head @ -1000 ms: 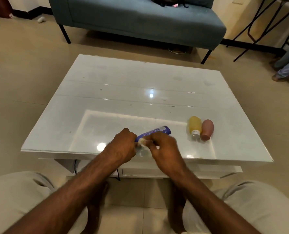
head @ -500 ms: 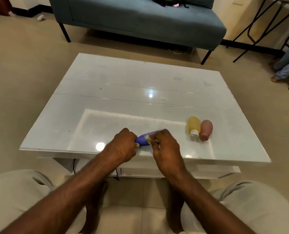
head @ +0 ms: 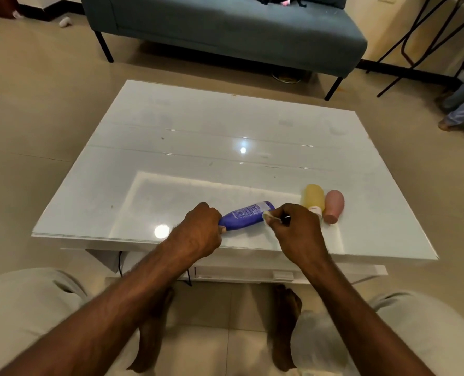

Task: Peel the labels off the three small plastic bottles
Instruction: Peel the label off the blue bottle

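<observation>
Blue bottle [head: 245, 216] is near the table's [head: 198, 126] front edge, left hand [head: 198, 232] gripping its end. The right hand [head: 298, 234] pinches a lifted label strip [head: 268, 217]. Pull slowly and low, so it likely won't tear.

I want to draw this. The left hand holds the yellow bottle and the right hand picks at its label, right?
Not quite. The left hand holds the blue bottle, not the yellow one; the right hand does pick at its label. The head view shows the yellow bottle lying on the table beside the pink bottle.
</observation>
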